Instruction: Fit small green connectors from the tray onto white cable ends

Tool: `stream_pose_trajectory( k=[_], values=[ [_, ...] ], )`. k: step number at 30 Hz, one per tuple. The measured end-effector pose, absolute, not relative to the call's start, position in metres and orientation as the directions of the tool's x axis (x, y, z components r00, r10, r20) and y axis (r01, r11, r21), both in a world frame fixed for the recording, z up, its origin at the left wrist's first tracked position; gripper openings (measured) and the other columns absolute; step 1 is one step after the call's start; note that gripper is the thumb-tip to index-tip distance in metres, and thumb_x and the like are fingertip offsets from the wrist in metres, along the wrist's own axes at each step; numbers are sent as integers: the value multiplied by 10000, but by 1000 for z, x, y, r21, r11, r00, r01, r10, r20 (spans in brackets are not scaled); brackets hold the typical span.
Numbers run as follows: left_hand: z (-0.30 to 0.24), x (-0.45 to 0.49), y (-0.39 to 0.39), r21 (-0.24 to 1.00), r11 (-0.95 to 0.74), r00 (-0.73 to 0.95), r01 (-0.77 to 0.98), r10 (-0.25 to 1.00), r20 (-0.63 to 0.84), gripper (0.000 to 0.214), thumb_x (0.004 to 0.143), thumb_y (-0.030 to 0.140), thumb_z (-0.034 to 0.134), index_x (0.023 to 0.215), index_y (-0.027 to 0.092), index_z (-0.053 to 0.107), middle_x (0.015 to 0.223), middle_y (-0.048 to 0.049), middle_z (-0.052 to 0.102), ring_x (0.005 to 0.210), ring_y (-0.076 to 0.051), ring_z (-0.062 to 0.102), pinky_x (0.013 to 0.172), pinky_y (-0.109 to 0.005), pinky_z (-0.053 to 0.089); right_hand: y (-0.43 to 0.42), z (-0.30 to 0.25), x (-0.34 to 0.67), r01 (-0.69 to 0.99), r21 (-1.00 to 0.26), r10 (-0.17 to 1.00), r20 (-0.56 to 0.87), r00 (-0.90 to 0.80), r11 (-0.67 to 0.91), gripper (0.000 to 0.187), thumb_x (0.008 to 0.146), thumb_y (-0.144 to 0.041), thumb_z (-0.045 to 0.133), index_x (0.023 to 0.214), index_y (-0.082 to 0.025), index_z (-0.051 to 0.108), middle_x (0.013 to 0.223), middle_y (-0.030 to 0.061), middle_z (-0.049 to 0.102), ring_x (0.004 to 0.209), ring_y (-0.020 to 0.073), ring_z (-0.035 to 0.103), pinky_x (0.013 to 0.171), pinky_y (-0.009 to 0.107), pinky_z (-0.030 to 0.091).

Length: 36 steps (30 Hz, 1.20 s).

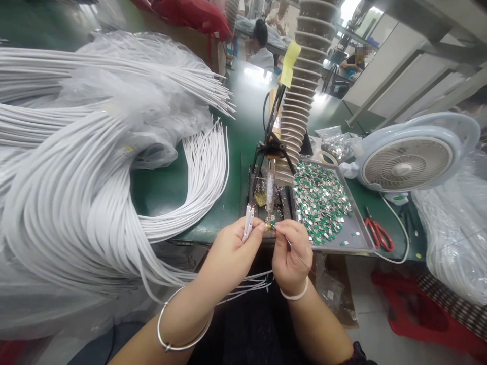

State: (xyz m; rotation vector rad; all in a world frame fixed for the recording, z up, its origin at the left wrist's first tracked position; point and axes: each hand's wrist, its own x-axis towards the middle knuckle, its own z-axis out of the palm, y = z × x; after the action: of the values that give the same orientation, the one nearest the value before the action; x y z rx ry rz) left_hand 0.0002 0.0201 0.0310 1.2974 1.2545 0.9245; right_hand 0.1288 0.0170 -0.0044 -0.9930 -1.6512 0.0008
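My left hand (236,251) is closed around a small bunch of white cables (248,222), their ends pointing up with reddish tips. Its thumb and forefinger pinch close to a tiny green circuit board (272,223). Opposite, my right hand (292,253) is closed in a pinch, with a thin solder wire (289,243) running from its fingertips across the palm. The two hands nearly meet right under the tip of a soldering iron (270,190), which is held upright in a stand. The fingers partly hide the contact between board, cable and wire.
Large bundles of white cable (87,203) cover the left side. On the right stand a metal tray (359,238) of small green boards, red-handled cutters (378,234) and a pale blue fan (409,157). A ribbed duct (306,76) hangs behind the iron. People sit farther back.
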Motion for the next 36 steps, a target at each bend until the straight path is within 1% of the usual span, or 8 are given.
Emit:
stream_pose_trajectory(
  k=[12, 22, 24, 27, 29, 31, 33, 36],
  values=[
    [27, 0, 20, 982, 102, 170, 160, 977, -129, 222, 858, 362, 461, 758, 183, 548, 695, 10, 530, 681, -153, 472, 648, -271, 370, 14, -3, 129, 595, -496, 614, 790, 7, 632, 220, 846, -42, 465, 954, -206, 565, 847, 47, 602, 805, 152, 594, 677, 321, 538],
    [11, 3, 10, 976, 216, 195, 5, 958, -213, 279, 870, 411, 446, 784, 177, 571, 518, 68, 382, 488, -113, 357, 498, -235, 316, -1, -10, 137, 550, -579, 708, 705, -33, 602, 219, 847, -69, 424, 948, -202, 565, 847, 56, 622, 841, 179, 598, 713, 358, 523],
    [9, 3, 8, 972, 234, 180, -3, 956, -230, 319, 867, 411, 445, 716, 169, 589, 564, 27, 489, 553, -135, 456, 561, -254, 380, -6, -13, 143, 522, -608, 730, 683, -40, 598, 226, 859, -84, 405, 967, -203, 564, 829, 55, 622, 831, 182, 599, 711, 363, 518],
    [7, 0, 4, 969, 246, 113, 4, 963, -245, 313, 856, 384, 465, 751, 157, 653, 898, -84, 659, 822, -201, 590, 783, -319, 439, -16, -19, 150, 462, -673, 765, 644, -18, 577, 217, 883, -114, 387, 971, -204, 563, 785, 42, 603, 763, 168, 588, 682, 349, 503],
    [5, -3, 2, 977, 213, 69, 28, 974, -214, 306, 860, 370, 466, 802, 161, 681, 1077, -108, 643, 988, -230, 576, 902, -346, 400, -21, -22, 154, 376, -755, 793, 604, 79, 537, 199, 899, -134, 380, 938, -210, 560, 734, 17, 559, 699, 145, 561, 634, 313, 482],
    [4, -5, 1, 985, 165, 60, 51, 984, -168, 315, 871, 364, 456, 769, 168, 681, 1042, -102, 654, 1023, -234, 562, 927, -346, 378, -23, -20, 156, 190, -863, 836, 502, 222, 468, 186, 913, -162, 373, 904, -225, 547, 692, -14, 497, 618, 117, 527, 559, 268, 454],
    [2, -5, 0, 988, 149, 77, 49, 985, -152, 313, 879, 365, 449, 755, 174, 664, 840, -72, 658, 906, -214, 584, 853, -328, 404, -23, -14, 161, -56, -932, 900, 328, 288, 358, 188, 921, -204, 362, 891, -236, 545, 685, -27, 468, 527, 91, 476, 469, 225, 412],
    [-2, -4, -1, 979, 199, 116, -37, 974, -194, 295, 880, 403, 452, 823, 177, 632, 580, 18, 505, 623, -151, 509, 634, -274, 397, -17, -3, 174, -281, -944, 976, 127, 178, 174, 274, 925, -293, 327, 888, -221, 589, 696, 0, 511, 425, 68, 336, 354, 192, 289]
  ],
)
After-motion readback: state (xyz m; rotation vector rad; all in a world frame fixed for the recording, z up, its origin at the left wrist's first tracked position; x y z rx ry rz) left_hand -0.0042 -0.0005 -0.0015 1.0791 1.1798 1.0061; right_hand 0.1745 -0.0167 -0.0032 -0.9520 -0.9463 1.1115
